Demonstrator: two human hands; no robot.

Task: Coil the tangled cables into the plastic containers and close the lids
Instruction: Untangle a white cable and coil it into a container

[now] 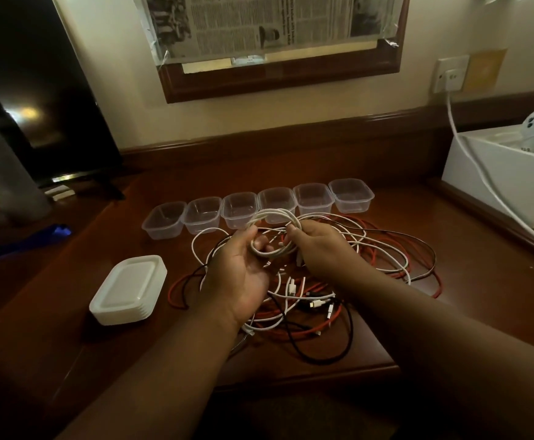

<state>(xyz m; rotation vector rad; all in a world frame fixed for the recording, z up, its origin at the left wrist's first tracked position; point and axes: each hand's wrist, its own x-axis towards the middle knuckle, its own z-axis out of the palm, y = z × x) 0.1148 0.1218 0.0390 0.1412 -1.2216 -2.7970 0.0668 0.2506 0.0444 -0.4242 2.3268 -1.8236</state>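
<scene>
1. Left grip [243, 265]: palm up, fingers curled round a white cable coil [275, 233]; several loops formed, held above the tangle.
2. Right grip [316, 242]: fingers pinching the same coil on its far side; coil spanning both grips, not yet in any box.
3. Tangled cables [310, 300]: white, red and black strands heaped on the desk [481, 296] directly beneath and to the right of both grips; several connector ends lying loose just nearer than the left grip. Judged the bulk of the work, still unsorted.
4. Plastic containers [240, 209]: six clear tubs in a row just beyond the grips, all open; no cable visible in any.
5. Lids [129, 290]: white stack, left of and nearer than the left grip, apart from the tubs; none fitted.
6. Progress, as judged: early stage; first coil apparently near complete, nothing stowed, nothing closed.
7. Remaining: coil in hand to a tub; other cables to free, wind and stow; lids to press on.
8. White wall lead [468, 160]: far right of the right grip, running from a socket; seemingly outside the task.
</scene>
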